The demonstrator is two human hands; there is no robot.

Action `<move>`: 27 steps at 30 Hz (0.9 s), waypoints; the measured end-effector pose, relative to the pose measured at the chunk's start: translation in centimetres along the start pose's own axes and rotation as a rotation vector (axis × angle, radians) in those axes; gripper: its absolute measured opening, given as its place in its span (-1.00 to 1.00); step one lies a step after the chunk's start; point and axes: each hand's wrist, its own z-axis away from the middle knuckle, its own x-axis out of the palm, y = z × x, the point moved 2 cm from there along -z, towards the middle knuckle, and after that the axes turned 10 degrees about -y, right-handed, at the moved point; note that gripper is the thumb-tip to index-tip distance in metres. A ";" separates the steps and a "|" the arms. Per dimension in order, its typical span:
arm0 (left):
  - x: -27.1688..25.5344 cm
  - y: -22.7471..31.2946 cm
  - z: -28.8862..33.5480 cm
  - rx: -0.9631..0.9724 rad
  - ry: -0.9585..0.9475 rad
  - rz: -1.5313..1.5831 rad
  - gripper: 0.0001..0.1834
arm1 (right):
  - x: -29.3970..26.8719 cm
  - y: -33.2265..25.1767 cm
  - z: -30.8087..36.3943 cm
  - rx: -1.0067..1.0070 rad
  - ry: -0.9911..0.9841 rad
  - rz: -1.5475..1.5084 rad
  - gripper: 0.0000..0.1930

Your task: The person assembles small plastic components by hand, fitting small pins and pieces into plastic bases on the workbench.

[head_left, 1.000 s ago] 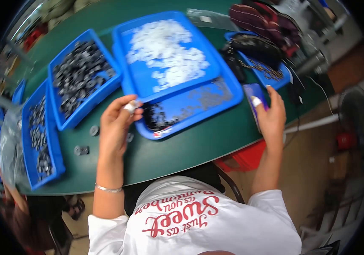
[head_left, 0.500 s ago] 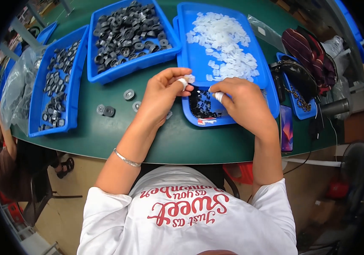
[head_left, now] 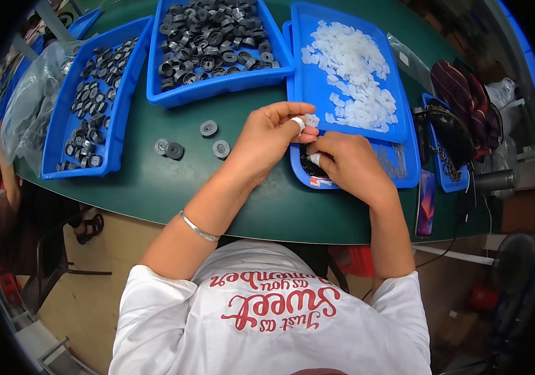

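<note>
My left hand (head_left: 272, 136) pinches a small translucent white plastic piece (head_left: 311, 119) between thumb and fingertips, with tape wrapped round a digit. Close beside it, my right hand (head_left: 350, 161), also taped, has its fingers drawn together and pointing down at small black parts (head_left: 310, 167) in the lower blue tray (head_left: 410, 178). Whatever those fingertips hold is hidden. Above that tray sits another blue tray (head_left: 308, 75) bearing a spread heap of white plastic pieces (head_left: 358, 69). Left of my hands, several grey round parts (head_left: 209, 129) lie on the green table (head_left: 155, 209).
Two blue bins hold dark round parts: a large bin (head_left: 230, 80) behind my left hand and a narrower bin (head_left: 113, 150) farther left. At the right lie a phone (head_left: 425, 203), a black bag (head_left: 452, 134) and a small blue tray (head_left: 458, 182). Someone sits at the far left.
The view has shifted, so the table's things appear farther right. My right hand has moved down to the black parts, nearer my left hand. My left hand still pinches the white piece.
</note>
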 end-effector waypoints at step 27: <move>0.8 -0.3 -0.1 0.032 0.026 -0.062 -0.72 | 0.7 2.8 1.3 -0.094 0.088 -0.417 -0.89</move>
